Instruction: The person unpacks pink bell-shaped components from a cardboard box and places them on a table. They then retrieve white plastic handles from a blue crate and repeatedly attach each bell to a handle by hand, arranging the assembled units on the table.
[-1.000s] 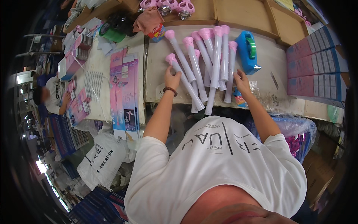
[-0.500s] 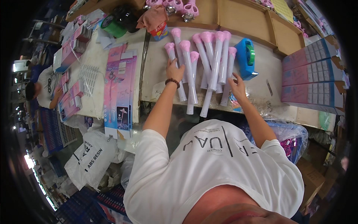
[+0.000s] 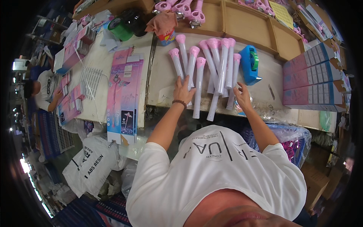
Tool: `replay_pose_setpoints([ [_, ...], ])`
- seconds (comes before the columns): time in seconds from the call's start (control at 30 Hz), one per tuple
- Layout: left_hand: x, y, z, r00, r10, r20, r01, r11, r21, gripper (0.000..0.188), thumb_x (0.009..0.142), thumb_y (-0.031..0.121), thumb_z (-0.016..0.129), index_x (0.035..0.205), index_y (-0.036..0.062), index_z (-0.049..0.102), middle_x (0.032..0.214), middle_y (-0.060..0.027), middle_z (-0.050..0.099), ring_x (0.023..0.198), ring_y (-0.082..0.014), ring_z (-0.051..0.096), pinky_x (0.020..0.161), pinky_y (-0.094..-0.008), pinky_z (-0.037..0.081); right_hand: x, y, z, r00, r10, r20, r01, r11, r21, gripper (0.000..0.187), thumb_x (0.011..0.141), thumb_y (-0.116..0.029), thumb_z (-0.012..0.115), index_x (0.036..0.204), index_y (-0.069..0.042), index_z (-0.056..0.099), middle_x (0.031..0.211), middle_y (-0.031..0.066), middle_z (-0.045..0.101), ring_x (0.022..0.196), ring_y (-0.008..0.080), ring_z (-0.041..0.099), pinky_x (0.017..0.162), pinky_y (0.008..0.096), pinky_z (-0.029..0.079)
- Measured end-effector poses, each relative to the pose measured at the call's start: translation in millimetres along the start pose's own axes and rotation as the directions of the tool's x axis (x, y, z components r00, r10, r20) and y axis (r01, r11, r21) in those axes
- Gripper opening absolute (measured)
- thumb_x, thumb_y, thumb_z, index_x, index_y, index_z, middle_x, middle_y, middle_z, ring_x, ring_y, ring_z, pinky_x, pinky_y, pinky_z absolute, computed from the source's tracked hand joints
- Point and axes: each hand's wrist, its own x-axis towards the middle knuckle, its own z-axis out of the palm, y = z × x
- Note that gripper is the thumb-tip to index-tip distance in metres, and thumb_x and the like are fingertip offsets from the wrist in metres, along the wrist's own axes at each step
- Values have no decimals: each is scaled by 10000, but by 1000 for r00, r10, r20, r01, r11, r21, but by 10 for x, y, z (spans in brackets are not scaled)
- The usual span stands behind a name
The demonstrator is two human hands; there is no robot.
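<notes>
1. The white tubes with pink caps (image 3: 199, 90) lay in a loose, fanned group on the worktop (image 3: 270, 70), caps toward the far side; some lower ends jutted past the near edge.
2. The left hand (image 3: 183, 92) rested over the lower parts of the tubes at the left of the group, its fingers parted and extended rather than clenched; a beaded bracelet (image 3: 179, 102) circled that wrist.
3. The right hand (image 3: 243, 97) was just beside the lower part of the rightmost tube (image 3: 235, 72), thumb and fingers apart; whether it touched that tube could not be told.
4. A blue tape dispenser (image 3: 248, 72) with a green roll stood right of the tubes, near the right hand.
5. Farther right, pink-and-blue boxes (image 3: 310, 77) formed a stack.
6. Beyond the tubes were a shallow cardboard tray (image 3: 246, 22) and pink openwork pieces (image 3: 196, 16); a brownish cloth (image 3: 162, 22) lay over a colourful container (image 3: 166, 38).
7. To the left, flat printed cartons (image 3: 116, 90) lay on a neighbouring table (image 3: 102, 47), where a co-worker (image 3: 46, 89) in a white shirt reached toward small pink boxes.
</notes>
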Motion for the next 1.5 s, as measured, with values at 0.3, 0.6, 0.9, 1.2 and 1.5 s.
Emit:
replay_pose_setpoints([
  [0.3, -494, -569, -345, 994, -64, -88, 19, 896, -445, 358, 873, 254, 624, 1124, -1, 616, 1174, -172, 600, 1038, -228, 594, 874, -318, 460, -411, 142, 38, 974, -62, -217, 48, 997, -68, 380, 882, -233, 594, 1191, -12, 571, 1099, 163, 617, 972, 253, 599, 828, 335, 476],
  [0.6, -1936, -1764, -623, 958, -286, -37, 252, 893, -372, 265, 868, 259, 609, 981, 27, 666, 823, -146, 687, 771, -301, 671, 701, -340, 513, -1302, 216, 101, 990, 122, 67, -105, 969, -223, 250, 919, -198, 552, 1050, -2, 634, 757, 56, 648, 627, 114, 575, 587, 250, 474],
  [0.9, -3899, -2398, -136, 611, -783, 122, 786, 579, -218, 323, 844, 295, 579, 1012, 28, 649, 976, -168, 650, 899, -311, 613, 790, -396, 478, -1164, 55, 325, 757, -41, 652, 403, 815, -417, 268, 861, -271, 572, 998, -57, 659, 912, 168, 677, 856, 333, 649, 760, 395, 504],
  [1.2, -5476, -958, 179, 393, -831, 395, 916, 312, -254, 382, 845, 330, 587, 1085, 37, 631, 850, -116, 652, 662, -212, 615, 524, -355, 494, -1447, 556, 516, 453, 76, 888, 573, 738, -356, 251, 845, -247, 560, 845, -27, 680, 735, 163, 671, 727, 318, 674, 658, 389, 520],
  [1.5, -6100, -814, 379, 516, -856, 14, 759, 450, -470, 409, 803, 283, 591, 1099, 2, 620, 1017, -177, 661, 956, -297, 630, 837, -374, 493, -1822, 778, 823, 177, 40, 983, 792, 588, -167, 238, 829, -259, 579, 906, -67, 698, 862, 204, 666, 812, 378, 654, 684, 408, 531],
])
